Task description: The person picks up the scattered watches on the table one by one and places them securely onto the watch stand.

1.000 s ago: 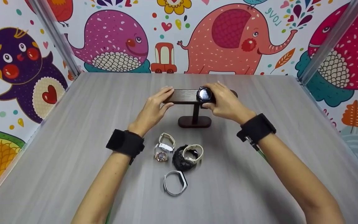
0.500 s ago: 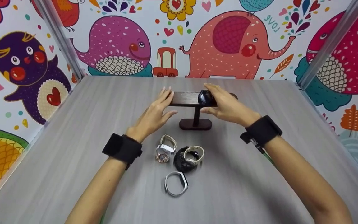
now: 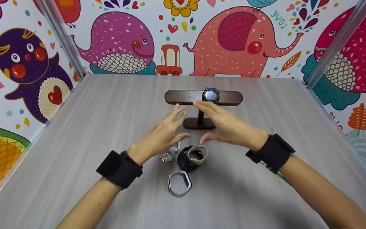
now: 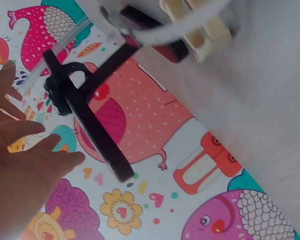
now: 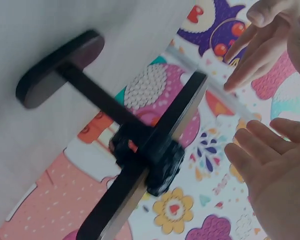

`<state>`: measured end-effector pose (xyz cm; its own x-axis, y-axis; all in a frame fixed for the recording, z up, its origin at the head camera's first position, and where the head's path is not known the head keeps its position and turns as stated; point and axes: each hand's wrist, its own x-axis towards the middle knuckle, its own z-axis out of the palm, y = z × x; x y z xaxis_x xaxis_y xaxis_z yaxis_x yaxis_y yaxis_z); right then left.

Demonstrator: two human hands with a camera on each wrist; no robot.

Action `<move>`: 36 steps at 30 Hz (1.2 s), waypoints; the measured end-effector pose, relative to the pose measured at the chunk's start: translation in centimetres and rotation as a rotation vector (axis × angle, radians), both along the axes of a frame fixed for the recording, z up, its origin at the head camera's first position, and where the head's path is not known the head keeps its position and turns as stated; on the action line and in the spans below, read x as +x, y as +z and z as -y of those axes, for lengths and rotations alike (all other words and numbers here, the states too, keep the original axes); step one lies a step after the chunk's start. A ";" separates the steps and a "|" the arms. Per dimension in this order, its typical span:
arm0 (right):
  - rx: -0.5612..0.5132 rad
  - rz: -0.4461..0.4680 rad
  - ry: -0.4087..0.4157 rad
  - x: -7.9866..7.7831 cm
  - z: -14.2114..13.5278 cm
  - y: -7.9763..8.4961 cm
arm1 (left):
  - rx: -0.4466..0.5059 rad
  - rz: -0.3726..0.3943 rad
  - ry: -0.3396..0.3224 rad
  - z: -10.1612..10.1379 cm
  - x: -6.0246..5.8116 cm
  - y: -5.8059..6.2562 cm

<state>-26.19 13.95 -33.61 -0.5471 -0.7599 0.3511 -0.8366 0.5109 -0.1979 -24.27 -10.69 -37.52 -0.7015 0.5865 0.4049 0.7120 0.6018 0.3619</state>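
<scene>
A dark wooden watch stand (image 3: 183,96) stands upright toward the back of the table, a T-shaped bar on a post and oval base. Round its bar, right of the middle, sits a black watch (image 3: 211,94) with its face toward the head camera. My left hand (image 3: 162,132) is in the air in front of the stand, fingers extended and holding nothing. Opposite it, my right hand (image 3: 233,127) is held with straight fingers, its fingertips overlapping the bar's lower edge in the head view. In the right wrist view the black watch (image 5: 162,167) wraps the bar, apart from both hands.
Below the hands lie a black watch (image 3: 186,162) with a cream-strapped watch (image 3: 203,154) leaning on it, and a rose-gold watch (image 3: 166,156) partly hidden by the left hand. Nearer is a white band (image 3: 178,193). Printed cartoon walls (image 3: 176,31) enclose the table.
Both hands have come off the stand and drawn back toward the head camera. The right hand has let go of the black watch, which stays on the bar.
</scene>
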 end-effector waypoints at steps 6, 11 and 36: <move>0.017 0.015 0.095 1.5 0.1 -1.6 | -0.023 -0.109 -0.068 -0.3 2.0 -1.9; 0.110 0.044 0.084 2.2 0.2 -3.4 | -0.054 -0.134 -0.079 -0.3 3.3 -3.1; 0.312 0.063 0.190 1.1 2.0 -7.1 | -0.146 -0.098 -0.043 -1.3 4.2 -6.2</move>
